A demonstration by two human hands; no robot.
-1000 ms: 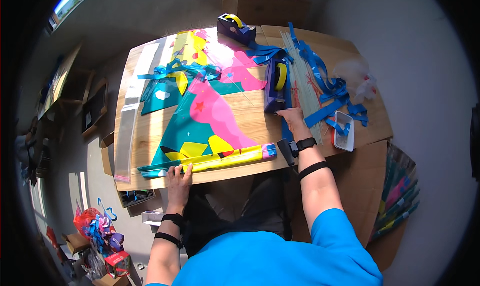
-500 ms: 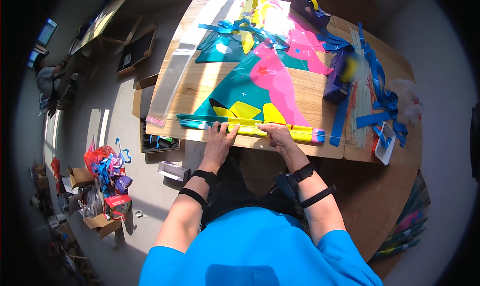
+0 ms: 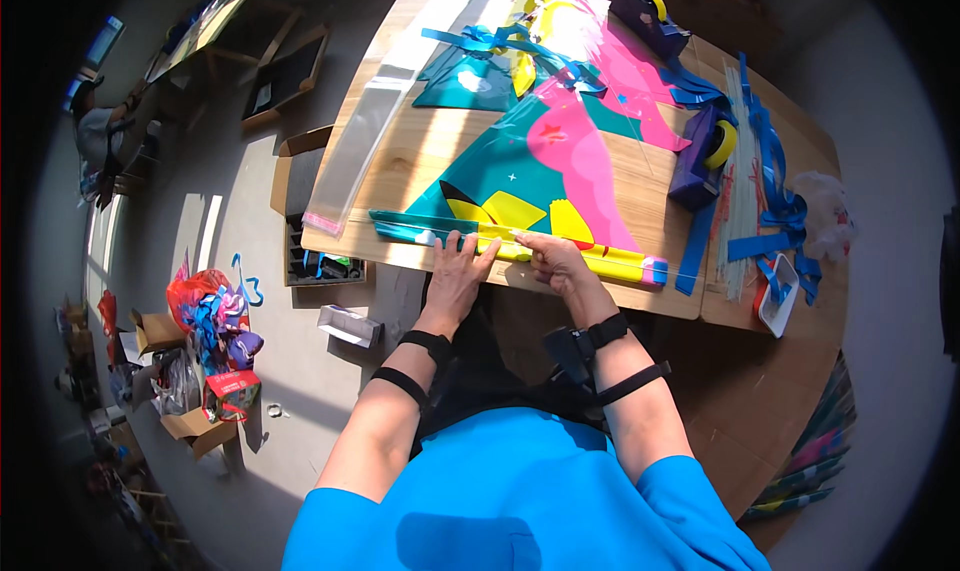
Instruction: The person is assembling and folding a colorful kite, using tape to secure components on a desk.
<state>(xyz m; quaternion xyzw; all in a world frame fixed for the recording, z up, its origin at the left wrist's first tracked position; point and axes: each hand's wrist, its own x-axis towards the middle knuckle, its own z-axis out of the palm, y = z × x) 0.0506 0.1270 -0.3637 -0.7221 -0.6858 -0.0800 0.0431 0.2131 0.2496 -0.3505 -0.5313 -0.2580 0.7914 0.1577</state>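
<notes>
A thin, glossy triangular sheet (image 3: 510, 171) in teal and pink, with yellow shapes, lies on the wooden table with its point away from me. Its near edge is rolled into a long tube (image 3: 625, 265), teal at the left and yellow toward the right. My left hand (image 3: 462, 276) rests on this rolled edge, left of its middle, with the fingers spread. Just to its right, my right hand (image 3: 562, 263) pinches the roll, its index finger pointing left and the other fingers curled. Whatever lies beneath the fingertips is hidden.
Beyond the sheet lie more coloured sheets (image 3: 465, 83) with blue ribbon (image 3: 480, 39). A clear plastic sleeve (image 3: 360, 151) is at left. Right stand two tape dispensers (image 3: 695, 166) (image 3: 650, 21), thin rods (image 3: 740, 191) and a white tray (image 3: 779, 299). A person (image 3: 100, 136) works far left.
My view has shifted a little, so the table and sheet sit slightly higher and further right. Both hands keep nearly the same places on the rolled edge.
</notes>
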